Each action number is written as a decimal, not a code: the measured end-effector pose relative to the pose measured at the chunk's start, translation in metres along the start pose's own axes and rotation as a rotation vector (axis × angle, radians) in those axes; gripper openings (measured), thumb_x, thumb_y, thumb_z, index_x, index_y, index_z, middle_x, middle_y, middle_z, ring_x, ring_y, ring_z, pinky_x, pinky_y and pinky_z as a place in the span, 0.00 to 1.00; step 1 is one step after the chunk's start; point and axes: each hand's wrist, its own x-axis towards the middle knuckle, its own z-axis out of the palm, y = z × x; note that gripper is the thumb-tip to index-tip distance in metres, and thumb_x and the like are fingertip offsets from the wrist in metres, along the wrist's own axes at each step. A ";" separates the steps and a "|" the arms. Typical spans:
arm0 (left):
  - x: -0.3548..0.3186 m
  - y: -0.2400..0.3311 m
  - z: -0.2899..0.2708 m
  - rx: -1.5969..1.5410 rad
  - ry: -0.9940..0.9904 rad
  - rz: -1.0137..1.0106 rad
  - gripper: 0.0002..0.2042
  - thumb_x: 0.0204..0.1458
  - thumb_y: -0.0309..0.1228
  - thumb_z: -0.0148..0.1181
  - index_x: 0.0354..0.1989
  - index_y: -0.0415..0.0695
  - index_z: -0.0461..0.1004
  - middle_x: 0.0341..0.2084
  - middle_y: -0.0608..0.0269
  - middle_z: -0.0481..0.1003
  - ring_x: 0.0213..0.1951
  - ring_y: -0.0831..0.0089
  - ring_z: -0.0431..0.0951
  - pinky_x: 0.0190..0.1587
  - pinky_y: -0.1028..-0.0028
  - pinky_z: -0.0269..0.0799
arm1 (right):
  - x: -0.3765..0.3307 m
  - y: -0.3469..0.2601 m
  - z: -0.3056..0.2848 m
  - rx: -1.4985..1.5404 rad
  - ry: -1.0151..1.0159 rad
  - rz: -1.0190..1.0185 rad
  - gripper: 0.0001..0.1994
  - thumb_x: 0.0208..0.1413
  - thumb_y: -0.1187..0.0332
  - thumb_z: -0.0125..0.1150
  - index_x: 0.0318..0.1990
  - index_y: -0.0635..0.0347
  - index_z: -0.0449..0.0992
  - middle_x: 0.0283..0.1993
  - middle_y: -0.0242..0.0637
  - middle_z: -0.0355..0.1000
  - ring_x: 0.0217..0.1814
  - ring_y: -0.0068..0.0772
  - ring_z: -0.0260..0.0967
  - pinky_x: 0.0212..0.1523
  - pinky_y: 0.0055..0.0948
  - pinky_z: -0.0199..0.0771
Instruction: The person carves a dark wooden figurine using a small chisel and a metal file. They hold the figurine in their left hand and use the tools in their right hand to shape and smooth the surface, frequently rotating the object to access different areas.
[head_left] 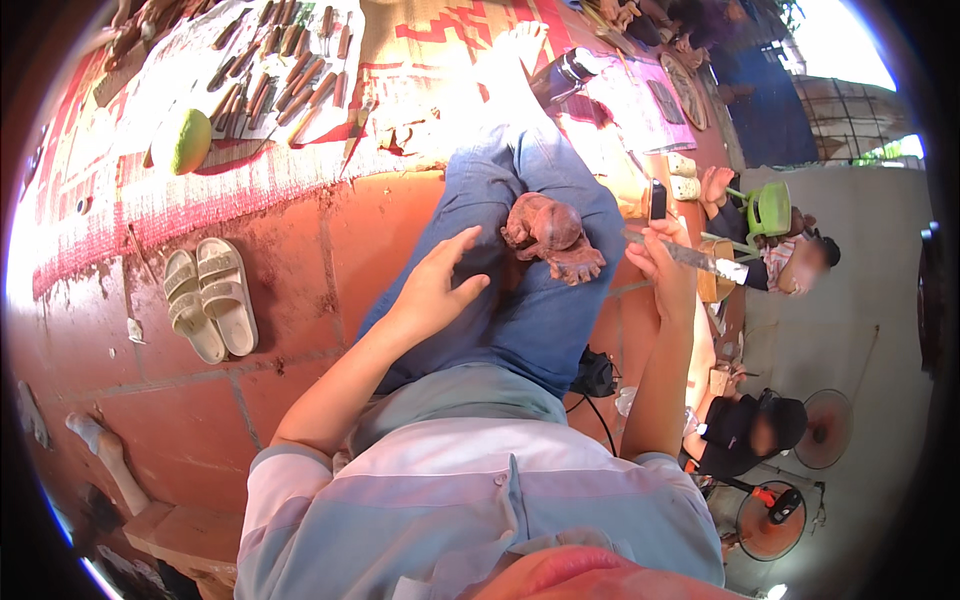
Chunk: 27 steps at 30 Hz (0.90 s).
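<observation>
A reddish-brown carved wooden figure (548, 232), with rounded forms and a rough, knobbly near end, rests on my jeans (470, 215) between my thighs. To its left, my left hand (440, 285) is raised above my leg with fingers and thumb apart, holding nothing and not touching the carving. On the other side, my right hand (660, 262) grips a long, flat, greyish metal tool (690, 255). One end of that tool points toward the carving; the other, shiny end sticks out to the right. Its exact kind cannot be made out.
Several wooden-handled carving tools (285, 70) lie on a white sheet over a red patterned mat (120, 225). Near them sits a green fruit (182, 140). Pale sandals (212, 300) stand on the tiled floor. People (745, 435) and fans (770, 520) are at the right.
</observation>
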 end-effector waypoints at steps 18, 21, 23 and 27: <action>0.074 0.022 0.044 -0.055 0.126 0.434 0.36 0.41 0.34 0.70 0.60 0.44 0.59 0.54 0.55 0.67 0.57 0.61 0.66 0.60 0.66 0.59 | -0.005 0.121 -0.016 0.513 0.095 -0.115 0.22 0.62 0.65 0.49 0.59 0.70 0.60 0.55 0.54 0.65 0.49 0.37 0.71 0.48 0.33 0.75; 0.080 0.035 0.057 -0.185 0.192 0.340 0.31 0.39 0.32 0.72 0.54 0.44 0.64 0.48 0.57 0.72 0.53 0.67 0.69 0.57 0.68 0.62 | -0.002 0.137 -0.022 0.612 0.193 -0.102 0.25 0.63 0.59 0.47 0.63 0.64 0.56 0.57 0.53 0.65 0.52 0.37 0.69 0.52 0.34 0.72; 0.087 0.034 0.057 -0.258 0.218 0.229 0.28 0.40 0.28 0.70 0.50 0.41 0.65 0.46 0.56 0.73 0.55 0.67 0.67 0.58 0.67 0.61 | -0.001 0.140 -0.024 0.663 0.248 -0.080 0.25 0.64 0.58 0.46 0.63 0.62 0.57 0.57 0.51 0.65 0.53 0.37 0.69 0.52 0.33 0.71; 0.098 0.032 0.076 -0.355 0.405 0.427 0.20 0.41 0.28 0.70 0.41 0.41 0.67 0.37 0.60 0.75 0.41 0.73 0.75 0.45 0.74 0.71 | -0.007 0.149 -0.029 0.691 0.165 -0.042 0.24 0.64 0.58 0.45 0.64 0.58 0.55 0.58 0.46 0.64 0.54 0.37 0.68 0.55 0.33 0.69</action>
